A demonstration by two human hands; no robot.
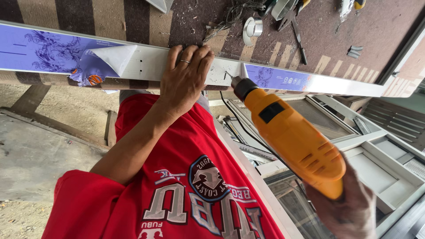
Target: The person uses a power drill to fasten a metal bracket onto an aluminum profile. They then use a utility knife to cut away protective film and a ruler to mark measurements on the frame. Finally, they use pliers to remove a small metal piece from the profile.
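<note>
A striped table (110,15) carries a long white aluminium bar (155,62) under peeling blue film (48,53). The left hand (183,77) presses flat on the bar, grip released. Just right of it, the right hand (349,208) clenches an orange drill (292,137), its bit touching the bar.

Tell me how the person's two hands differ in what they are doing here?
The left hand lies flat, fingers spread, pressing on the white aluminium bar; the right hand is curled around the grip of the orange electric drill. The left hand wears a ring and shows fully; the right hand sits at the picture's lower edge, partly hidden by the drill. Both are bare, and both work at the same bar.
</note>
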